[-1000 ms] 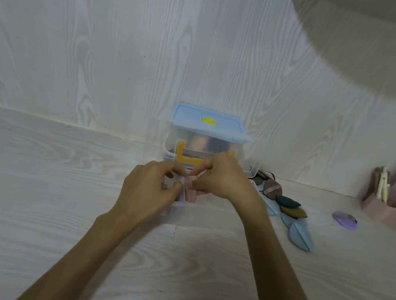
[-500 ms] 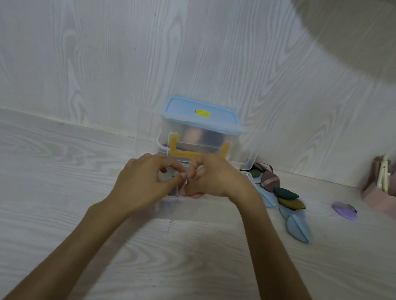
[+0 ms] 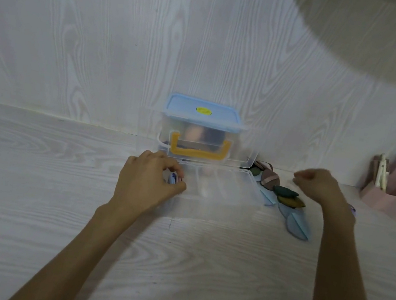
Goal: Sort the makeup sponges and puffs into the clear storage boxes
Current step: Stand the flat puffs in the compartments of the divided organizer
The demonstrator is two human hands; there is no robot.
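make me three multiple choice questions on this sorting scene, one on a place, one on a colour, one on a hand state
1. Where does the row of loose puffs lie?
A. right of the low clear tray
B. on the blue lid
C. left of the left hand

2. What colour is the handle of the lidded box?
A. green
B. yellow-orange
C. pink

3. What is the left hand doing?
A. lying flat on the table
B. pinching a small pale blue piece at the tray's left end
C. lifting the box lid

Answers:
1. A, the puffs trail along the table past the tray's right edge.
2. B, the handle on the box front is yellow-orange.
3. B, curled fingers close round the blue piece, while the right hand hangs curled above the puffs, apparently holding nothing.
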